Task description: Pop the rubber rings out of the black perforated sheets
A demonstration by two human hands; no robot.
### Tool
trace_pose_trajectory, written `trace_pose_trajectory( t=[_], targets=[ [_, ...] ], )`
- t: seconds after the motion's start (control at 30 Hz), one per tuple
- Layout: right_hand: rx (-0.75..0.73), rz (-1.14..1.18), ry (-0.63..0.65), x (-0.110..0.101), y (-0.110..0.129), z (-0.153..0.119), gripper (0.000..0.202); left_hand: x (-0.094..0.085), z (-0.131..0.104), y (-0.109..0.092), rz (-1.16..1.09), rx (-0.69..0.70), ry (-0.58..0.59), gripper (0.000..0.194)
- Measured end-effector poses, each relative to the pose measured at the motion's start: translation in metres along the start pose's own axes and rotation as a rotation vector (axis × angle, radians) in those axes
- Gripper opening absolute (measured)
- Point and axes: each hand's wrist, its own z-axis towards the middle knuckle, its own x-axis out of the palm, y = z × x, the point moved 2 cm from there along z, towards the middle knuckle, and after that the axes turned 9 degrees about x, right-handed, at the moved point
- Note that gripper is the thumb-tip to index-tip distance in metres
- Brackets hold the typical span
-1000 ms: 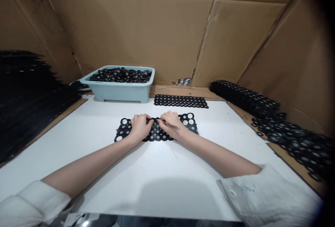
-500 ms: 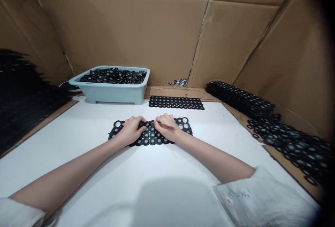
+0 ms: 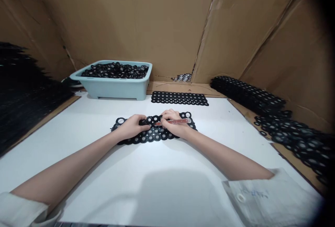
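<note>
A black sheet of joined rings [image 3: 150,137] lies on the white tabletop in front of me. My left hand [image 3: 131,126] grips its upper edge left of centre, thumb in front and fingers curled behind. In my right hand [image 3: 174,124] is a slim tool with a translucent reddish handle [image 3: 181,121], held like a pen. Its tip end points left, close to the left thumb at the sheet's upper rows; the tip itself is too small to make out. The fingers of both hands partly cover the sheet.
A light blue basin [image 3: 117,89] heaped with black rings stands at the back left. Another ring sheet [image 3: 180,98] lies behind my hands. Stacked sheets [image 3: 246,94] and loose ring pieces [image 3: 295,136] line the right side. A dark pile [image 3: 23,98] rises at left. Cardboard walls surround the table.
The tool in my right hand has swung so its handle shows more fully, lying flatter across the hand. The sheet's upper middle edge now looks raised between my hands. My view has shifted slightly.
</note>
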Motion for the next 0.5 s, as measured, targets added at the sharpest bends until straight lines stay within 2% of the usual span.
trace_pose_trajectory(
  t=[0.13,0.23,0.37,0.5],
  targets=[
    [-0.052,-0.059,-0.034,0.004,-0.002,-0.002,0.025,0.002,0.001,0.001,-0.023,-0.016,-0.005,0.022],
    [-0.134,-0.145,-0.049,0.010,-0.002,-0.006,0.024,0.005,-0.001,-0.002,0.069,-0.016,-0.060,0.019],
    [-0.185,-0.317,-0.114,0.014,0.001,-0.011,0.022,0.010,-0.007,-0.014,0.285,0.070,-0.173,0.016],
    [-0.193,-0.371,-0.177,0.014,0.002,-0.011,0.022,0.011,-0.009,-0.021,0.312,0.115,-0.156,0.018]
  ],
)
